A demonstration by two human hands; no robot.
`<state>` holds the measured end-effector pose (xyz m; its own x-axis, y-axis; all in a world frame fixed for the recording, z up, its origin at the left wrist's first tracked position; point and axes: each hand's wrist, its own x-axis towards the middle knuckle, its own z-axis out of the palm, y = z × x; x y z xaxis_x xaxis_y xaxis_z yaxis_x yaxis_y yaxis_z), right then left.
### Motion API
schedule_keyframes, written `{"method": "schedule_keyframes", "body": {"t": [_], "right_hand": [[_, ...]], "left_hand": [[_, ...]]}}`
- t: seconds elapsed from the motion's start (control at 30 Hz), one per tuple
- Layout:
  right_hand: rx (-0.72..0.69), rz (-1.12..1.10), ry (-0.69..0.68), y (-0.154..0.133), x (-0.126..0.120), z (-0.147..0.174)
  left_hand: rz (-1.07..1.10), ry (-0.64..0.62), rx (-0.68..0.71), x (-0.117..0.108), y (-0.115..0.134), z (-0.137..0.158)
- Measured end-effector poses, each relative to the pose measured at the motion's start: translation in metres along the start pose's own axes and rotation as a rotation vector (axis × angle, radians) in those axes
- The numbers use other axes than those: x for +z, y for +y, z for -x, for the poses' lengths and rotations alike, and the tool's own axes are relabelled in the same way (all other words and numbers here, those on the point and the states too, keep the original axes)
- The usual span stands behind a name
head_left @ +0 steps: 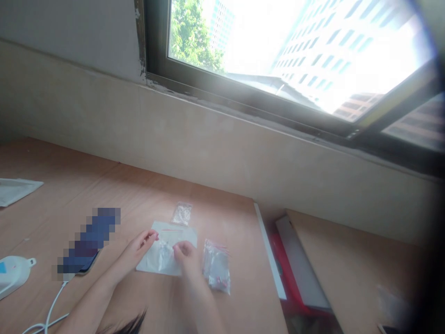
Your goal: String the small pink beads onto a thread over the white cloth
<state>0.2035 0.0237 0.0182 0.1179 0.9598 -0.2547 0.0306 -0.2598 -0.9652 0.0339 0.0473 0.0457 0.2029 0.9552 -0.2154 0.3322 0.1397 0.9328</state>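
My left hand [148, 241] is over the left part of a whitish sheet [189, 232], with thumb and fingers closed together at the tips. Across from it, my right hand [186, 252] has its thumb and forefinger pinched. Anything in either pinch is too small and blurred to make out. Between the hands, a clear plastic bag [163, 257] lies on the sheet, close to my right fingertips. A thin reddish strip [173, 230] shows near the sheet's top edge.
Behind the sheet lies a small clear packet [182, 214]. A stack of clear zip bags [217, 266] is right of my right hand. Leftward are a phone [88, 263] with a white cable [52, 304] and a white plastic object [15, 276]. The table's edge [269, 250] borders a gap.
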Motion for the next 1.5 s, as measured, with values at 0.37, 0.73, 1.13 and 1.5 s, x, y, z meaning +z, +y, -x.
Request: {"method": "schedule_keyframes", "body": {"t": [0.37, 0.73, 1.13, 1.5], "right_hand": [[-0.098, 0.381, 0.362, -0.038, -0.005, -0.108], [-0.125, 0.61, 0.526, -0.027, -0.001, -0.097], [-0.025, 0.814, 0.606, -0.005, -0.095, 0.035], [-0.148, 0.75, 0.544, 0.018, -0.103, 0.051]], "left_hand": [[-0.517, 0.265, 0.295, 0.007, -0.073, -0.008], [-0.557, 0.249, 0.303, 0.005, -0.072, -0.008], [-0.653, 0.221, 0.328, 0.002, -0.072, -0.007], [-0.574, 0.228, 0.305, 0.0, -0.063, -0.002]]}}
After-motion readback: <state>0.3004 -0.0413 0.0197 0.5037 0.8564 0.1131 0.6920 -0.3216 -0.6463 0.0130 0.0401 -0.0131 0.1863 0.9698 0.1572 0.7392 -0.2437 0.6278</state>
